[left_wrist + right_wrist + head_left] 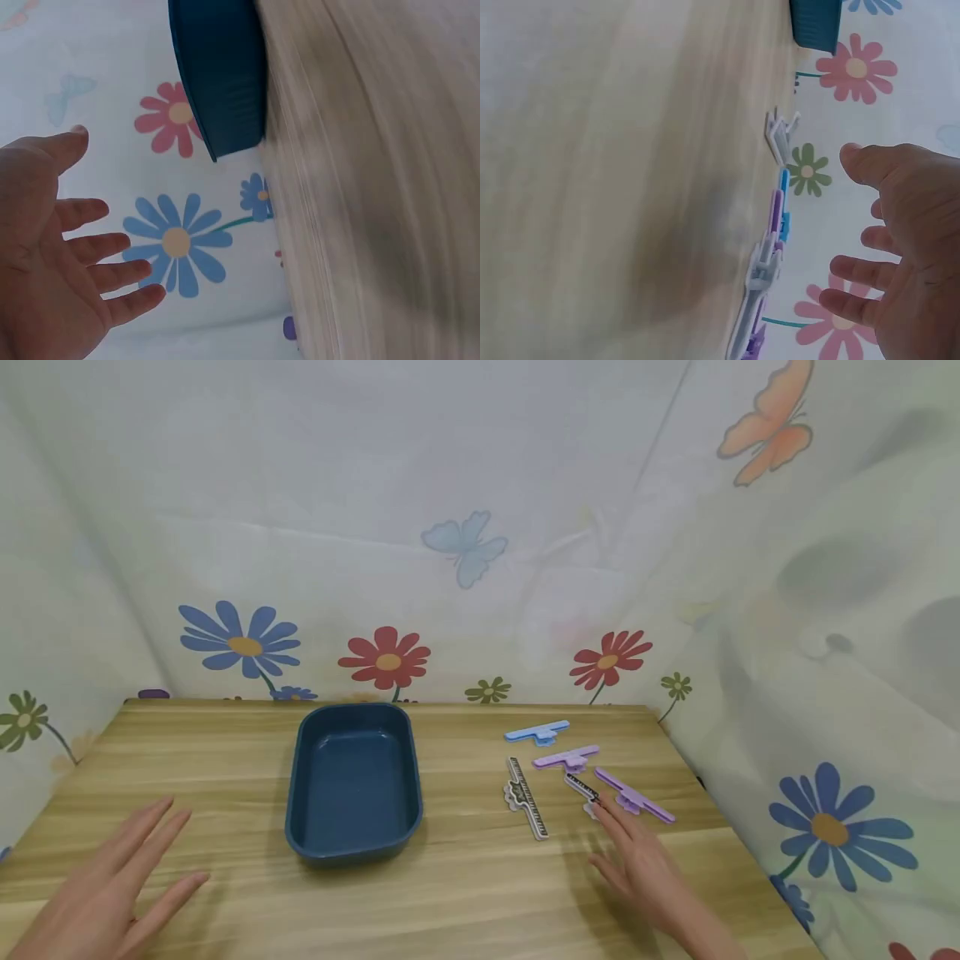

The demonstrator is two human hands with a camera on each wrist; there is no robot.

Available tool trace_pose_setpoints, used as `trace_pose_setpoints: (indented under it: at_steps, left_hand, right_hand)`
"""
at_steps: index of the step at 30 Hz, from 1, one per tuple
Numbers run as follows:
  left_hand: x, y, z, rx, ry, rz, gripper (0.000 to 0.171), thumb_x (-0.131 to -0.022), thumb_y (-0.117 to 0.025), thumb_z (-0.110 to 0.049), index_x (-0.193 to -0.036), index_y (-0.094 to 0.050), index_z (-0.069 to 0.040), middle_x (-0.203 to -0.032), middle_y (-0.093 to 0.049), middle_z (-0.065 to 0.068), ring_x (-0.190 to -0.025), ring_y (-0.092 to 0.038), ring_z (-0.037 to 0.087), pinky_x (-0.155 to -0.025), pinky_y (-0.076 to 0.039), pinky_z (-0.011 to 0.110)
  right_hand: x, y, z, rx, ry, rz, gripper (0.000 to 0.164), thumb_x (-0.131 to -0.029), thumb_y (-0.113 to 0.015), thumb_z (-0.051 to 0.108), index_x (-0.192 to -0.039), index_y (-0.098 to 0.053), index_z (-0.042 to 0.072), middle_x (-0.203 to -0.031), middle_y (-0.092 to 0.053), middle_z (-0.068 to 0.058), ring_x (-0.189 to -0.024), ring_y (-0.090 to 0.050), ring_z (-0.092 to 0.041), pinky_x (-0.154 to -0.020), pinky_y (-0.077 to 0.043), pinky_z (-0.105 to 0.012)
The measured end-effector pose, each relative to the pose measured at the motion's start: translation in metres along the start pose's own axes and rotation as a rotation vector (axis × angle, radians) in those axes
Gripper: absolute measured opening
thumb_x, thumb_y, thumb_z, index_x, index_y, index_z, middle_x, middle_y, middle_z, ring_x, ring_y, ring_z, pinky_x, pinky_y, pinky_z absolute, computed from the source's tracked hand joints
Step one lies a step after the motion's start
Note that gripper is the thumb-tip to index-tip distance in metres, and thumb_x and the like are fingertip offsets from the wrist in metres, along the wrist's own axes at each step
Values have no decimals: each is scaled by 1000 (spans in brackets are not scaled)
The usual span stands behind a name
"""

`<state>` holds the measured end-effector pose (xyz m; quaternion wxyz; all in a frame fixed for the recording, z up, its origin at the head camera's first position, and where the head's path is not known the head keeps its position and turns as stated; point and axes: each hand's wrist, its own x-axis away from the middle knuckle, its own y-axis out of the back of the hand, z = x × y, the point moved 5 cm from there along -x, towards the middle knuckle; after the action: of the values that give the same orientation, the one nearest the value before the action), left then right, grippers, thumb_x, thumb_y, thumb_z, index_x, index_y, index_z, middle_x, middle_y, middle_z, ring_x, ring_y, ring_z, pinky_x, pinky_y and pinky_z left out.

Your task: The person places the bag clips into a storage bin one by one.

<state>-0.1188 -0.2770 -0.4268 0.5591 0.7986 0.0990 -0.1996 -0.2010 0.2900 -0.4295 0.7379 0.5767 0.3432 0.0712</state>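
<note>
We note five clips (566, 757) right of the tray (354, 793) — loosely spread, presumably for separate access. The right hand (643, 864) hangs near them, the left hand (101, 881) left of the tray; all fingers (859, 306) loosely extended, empty.

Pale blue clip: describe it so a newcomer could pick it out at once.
On the wood-grain table, go right from the dark blue tray in the head view. The pale blue clip lies there, nearest the flowered cloth behind. Its colour sets it apart from the two purple clips and two patterned clips in front.
</note>
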Motion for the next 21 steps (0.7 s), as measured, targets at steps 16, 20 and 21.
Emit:
trace_pose_setpoints:
  at_steps: [16,20,21]
  left_hand:
    - [-35,-3,-29,205,132,32,69,-104,-64,-34,-160,-36,-4,-152,-42,31,-132,-42,57,-97,-35,77]
    - [-44,-6,-32,252,140,-13,65,-103,-67,-30,-156,-41,-2,-147,-48,32,-121,-53,55,-88,-43,75]
    - [-47,-7,-32,265,138,-23,65,-103,-67,-29,-156,-42,-2,-147,-49,32,-118,-55,54,-86,-45,73]
  right_hand:
    - [-23,-1,-3,-52,-45,11,69,-88,-84,14,-147,-53,-1,-149,-52,-19,-131,-55,-43,-101,-48,-59]
    - [-29,-3,-3,-61,-53,30,68,-88,-83,14,-147,-53,1,-147,-53,-21,-131,-54,-43,-102,-48,-59]
    - [-30,-3,-3,-64,-52,31,67,-89,-83,14,-147,-53,1,-146,-54,-22,-131,-54,-44,-102,-48,-59]
